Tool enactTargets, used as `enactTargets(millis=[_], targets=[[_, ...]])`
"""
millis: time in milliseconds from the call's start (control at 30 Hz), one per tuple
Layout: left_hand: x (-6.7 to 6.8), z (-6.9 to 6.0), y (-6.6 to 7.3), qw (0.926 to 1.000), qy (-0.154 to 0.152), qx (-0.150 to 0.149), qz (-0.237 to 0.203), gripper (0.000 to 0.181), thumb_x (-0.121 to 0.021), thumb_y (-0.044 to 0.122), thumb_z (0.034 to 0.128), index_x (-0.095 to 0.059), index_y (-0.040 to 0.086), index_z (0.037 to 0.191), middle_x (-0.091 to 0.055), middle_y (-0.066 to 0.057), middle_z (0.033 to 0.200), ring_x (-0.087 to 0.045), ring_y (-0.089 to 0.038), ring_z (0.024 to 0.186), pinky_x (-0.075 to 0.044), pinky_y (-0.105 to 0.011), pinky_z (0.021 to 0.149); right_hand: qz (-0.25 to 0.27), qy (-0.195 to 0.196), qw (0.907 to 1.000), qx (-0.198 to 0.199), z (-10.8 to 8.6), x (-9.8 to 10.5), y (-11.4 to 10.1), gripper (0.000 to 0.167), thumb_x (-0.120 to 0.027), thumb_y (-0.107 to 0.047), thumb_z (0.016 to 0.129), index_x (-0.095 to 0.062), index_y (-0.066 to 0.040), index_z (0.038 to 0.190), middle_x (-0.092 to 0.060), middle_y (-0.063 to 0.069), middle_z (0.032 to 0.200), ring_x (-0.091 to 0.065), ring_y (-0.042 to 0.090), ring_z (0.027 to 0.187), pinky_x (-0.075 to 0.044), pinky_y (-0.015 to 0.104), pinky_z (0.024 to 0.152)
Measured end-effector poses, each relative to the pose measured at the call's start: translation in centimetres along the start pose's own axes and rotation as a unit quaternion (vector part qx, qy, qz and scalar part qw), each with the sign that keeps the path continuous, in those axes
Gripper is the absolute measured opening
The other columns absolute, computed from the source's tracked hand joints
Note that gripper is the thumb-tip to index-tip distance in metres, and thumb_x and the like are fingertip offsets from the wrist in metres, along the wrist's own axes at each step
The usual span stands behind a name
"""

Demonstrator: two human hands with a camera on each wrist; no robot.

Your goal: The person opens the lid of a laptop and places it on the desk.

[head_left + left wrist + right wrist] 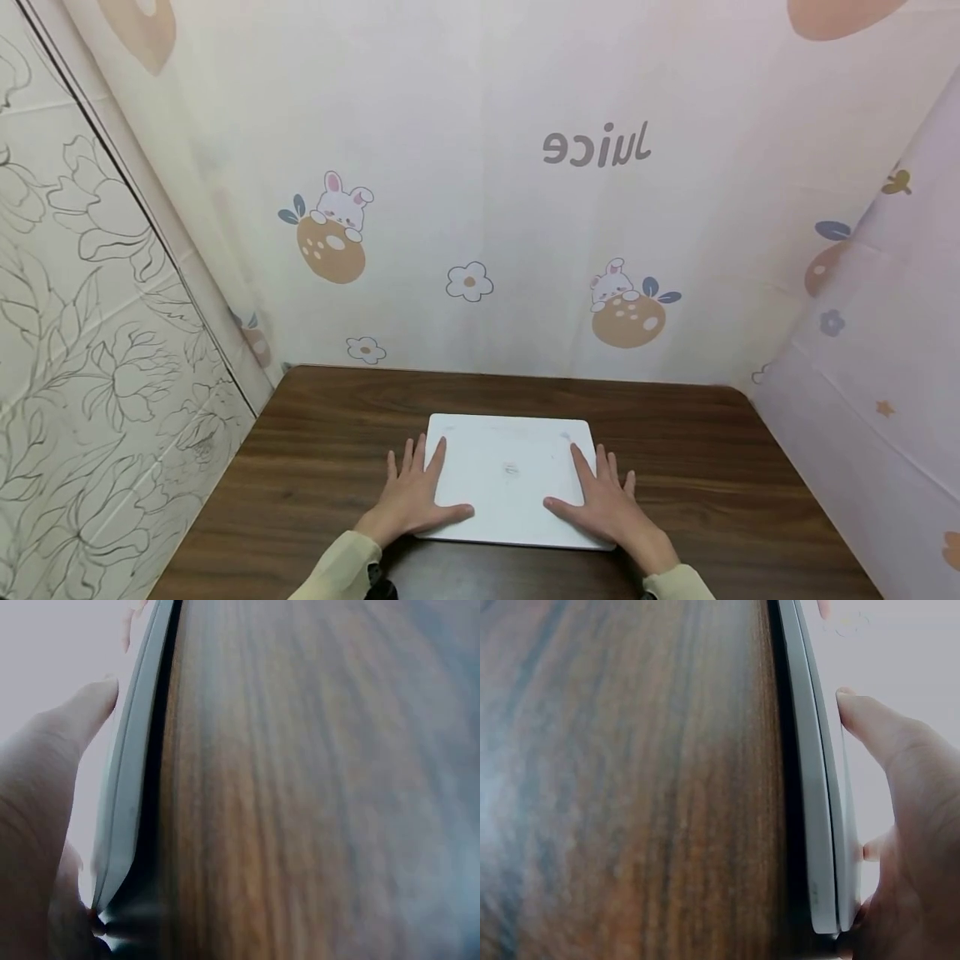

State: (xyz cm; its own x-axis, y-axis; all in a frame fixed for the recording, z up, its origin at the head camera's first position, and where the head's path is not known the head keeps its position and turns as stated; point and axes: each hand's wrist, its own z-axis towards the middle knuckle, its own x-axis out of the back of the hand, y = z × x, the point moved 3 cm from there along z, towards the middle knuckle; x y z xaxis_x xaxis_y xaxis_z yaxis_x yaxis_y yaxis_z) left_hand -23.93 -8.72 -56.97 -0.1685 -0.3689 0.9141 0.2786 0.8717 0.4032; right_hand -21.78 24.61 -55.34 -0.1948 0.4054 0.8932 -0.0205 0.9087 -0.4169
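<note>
A closed white laptop (510, 500) with a small round mark at its middle lies flat on the brown wooden table. My left hand (415, 496) rests at its left side, thumb and index finger on the lid and the other fingers spread past the edge. On the opposite side my right hand (606, 500) lies the same way, fingers spread, thumb on the lid. Both wrist views show the laptop's thin front edge (124, 795) from the side, with a seam between lid and base. In the right wrist view the right thumb (877, 724) touches the lid.
The dark wood-grain table (712, 483) reaches back to a pale curtain (480, 208) printed with rabbits, fruit and flowers. A white floral panel (97, 317) stands along the left. More printed curtain (885, 350) hangs close by the right edge.
</note>
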Motion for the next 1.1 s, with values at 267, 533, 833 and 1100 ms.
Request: enactTargets(millis=[267,533,833,1100], targets=[[1.0,-1.7,-0.9,0.9997,0.009,-0.003,-0.022,0.125,-0.061,0.09,0.0732,-0.023,0.015,0.166,-0.021,-0.022,0.169,-0.013,-0.052,0.155,-0.014,-0.075,0.119,0.002,-0.005,1.0,0.0,-0.1,-0.2,-0.1,0.117,-0.063,-0.079,0.082,-0.022,-0.007,0.164,-0.004,0.042,0.164,-0.001,0.063,0.151,0.002,0.086,0.108],[1.6,-3.4,-2.0,0.9992,0.027,-0.001,-0.03,0.12,-0.061,0.089,0.0742,-0.027,0.019,0.165,-0.02,-0.018,0.171,-0.012,-0.05,0.156,-0.02,-0.075,0.117,0.0,-0.004,1.0,0.001,0.0,-0.1,0.0,0.117,-0.062,-0.079,0.083,-0.021,-0.007,0.164,-0.003,0.042,0.164,0.001,0.063,0.15,0.003,0.087,0.107],[0.4,-3.8,-2.2,0.9996,0.014,0.006,-0.023,0.126,-0.06,0.094,0.0682,-0.026,0.021,0.165,-0.019,-0.021,0.17,-0.009,-0.051,0.156,-0.004,-0.074,0.12,0.002,-0.004,1.0,0.002,0.2,0.0,0.2,0.116,-0.062,-0.078,0.083,-0.021,-0.006,0.164,-0.002,0.042,0.164,0.002,0.063,0.15,0.004,0.087,0.107],[0.2,-4.0,-1.9,0.9998,0.013,0.006,-0.012,0.137,-0.061,0.097,0.0627,-0.02,0.017,0.166,-0.013,-0.024,0.171,-0.005,-0.053,0.156,0.0,-0.075,0.119,-0.001,0.002,1.0,0.005,-0.4,0.1,0.1,0.118,-0.063,-0.078,0.083,-0.019,-0.004,0.164,-0.004,0.042,0.163,-0.001,0.066,0.148,0.0,0.086,0.109]])
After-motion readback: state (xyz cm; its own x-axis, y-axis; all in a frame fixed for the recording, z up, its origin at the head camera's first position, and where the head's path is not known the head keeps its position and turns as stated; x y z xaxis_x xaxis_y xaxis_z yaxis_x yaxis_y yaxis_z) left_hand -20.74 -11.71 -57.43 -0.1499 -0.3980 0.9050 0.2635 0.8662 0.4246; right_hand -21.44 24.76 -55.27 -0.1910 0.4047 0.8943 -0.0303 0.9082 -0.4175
